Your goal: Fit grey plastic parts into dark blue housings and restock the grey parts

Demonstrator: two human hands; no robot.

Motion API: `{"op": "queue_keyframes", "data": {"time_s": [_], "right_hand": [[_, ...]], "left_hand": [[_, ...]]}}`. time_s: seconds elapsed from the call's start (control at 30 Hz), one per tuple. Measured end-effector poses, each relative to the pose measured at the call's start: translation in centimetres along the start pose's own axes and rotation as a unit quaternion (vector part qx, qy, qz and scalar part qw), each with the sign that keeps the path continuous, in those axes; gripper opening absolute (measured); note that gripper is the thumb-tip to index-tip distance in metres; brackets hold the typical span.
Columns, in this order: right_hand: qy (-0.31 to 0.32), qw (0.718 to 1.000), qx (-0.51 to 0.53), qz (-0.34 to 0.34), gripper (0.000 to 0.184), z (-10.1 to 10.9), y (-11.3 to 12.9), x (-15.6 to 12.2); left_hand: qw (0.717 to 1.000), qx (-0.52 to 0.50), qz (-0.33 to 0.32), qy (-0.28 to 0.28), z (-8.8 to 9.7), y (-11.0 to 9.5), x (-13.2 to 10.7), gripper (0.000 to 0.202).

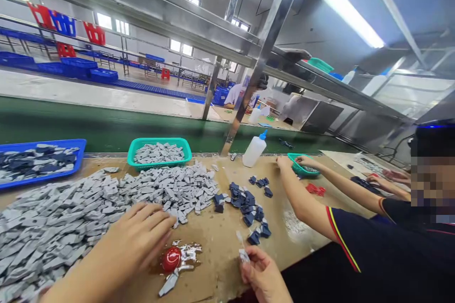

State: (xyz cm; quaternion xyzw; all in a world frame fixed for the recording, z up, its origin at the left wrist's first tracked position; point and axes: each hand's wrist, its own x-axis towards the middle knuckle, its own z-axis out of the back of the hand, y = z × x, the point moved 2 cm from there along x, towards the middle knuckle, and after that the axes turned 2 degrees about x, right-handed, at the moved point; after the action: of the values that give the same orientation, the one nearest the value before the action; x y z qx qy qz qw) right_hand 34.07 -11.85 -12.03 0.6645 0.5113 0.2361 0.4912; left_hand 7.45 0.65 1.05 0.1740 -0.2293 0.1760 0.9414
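My left hand (137, 241) lies flat with fingers stretched out on the edge of a big heap of small grey plastic parts (88, 208). My right hand (261, 274) is near the bottom edge, fingers pinched on a small clear part (242, 251) held up off the table. Between the hands, a red round cap (171, 259) sits on a wet glossy patch with a grey part (169, 283) beside it. A small group of dark blue parts (247, 206) lies just beyond my right hand.
A teal basket (159, 152) and a blue tray (42, 161) hold more grey parts at the back. A white squeeze bottle (254, 149) stands by a metal post. A co-worker's arms (313, 189) reach to a small teal basket (302, 166) on the right. A green conveyor belt (106, 128) runs behind.
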Motion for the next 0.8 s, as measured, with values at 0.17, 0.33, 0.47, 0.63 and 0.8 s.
{"op": "queue_keyframes", "data": {"time_s": [0.17, 0.33, 0.47, 0.63, 0.8], "right_hand": [[-0.036, 0.999, 0.019, 0.033, 0.040, -0.8, -0.4, -0.8], [-0.001, 0.995, -0.081, 0.057, 0.037, -1.8, 1.0, -1.8], [0.062, 0.965, -0.226, 0.121, 0.026, -4.0, 2.1, -2.0], [0.156, 0.877, -0.376, 0.254, 0.020, -7.2, 2.1, -1.2], [0.219, 0.811, -0.428, 0.334, 0.021, -8.5, 1.6, -0.5]], "left_hand": [[0.984, -0.029, -0.154, 0.079, -5.3, -1.9, 11.2, 0.008], [0.967, -0.101, -0.191, 0.134, -10.6, -3.5, 14.9, 0.008], [0.972, -0.182, -0.075, 0.125, -8.9, -2.3, 14.6, 0.022], [0.964, -0.238, 0.068, 0.098, -1.4, 1.4, 9.6, 0.034], [0.868, -0.367, 0.335, -0.003, 4.1, 0.9, -2.7, 0.034]]}}
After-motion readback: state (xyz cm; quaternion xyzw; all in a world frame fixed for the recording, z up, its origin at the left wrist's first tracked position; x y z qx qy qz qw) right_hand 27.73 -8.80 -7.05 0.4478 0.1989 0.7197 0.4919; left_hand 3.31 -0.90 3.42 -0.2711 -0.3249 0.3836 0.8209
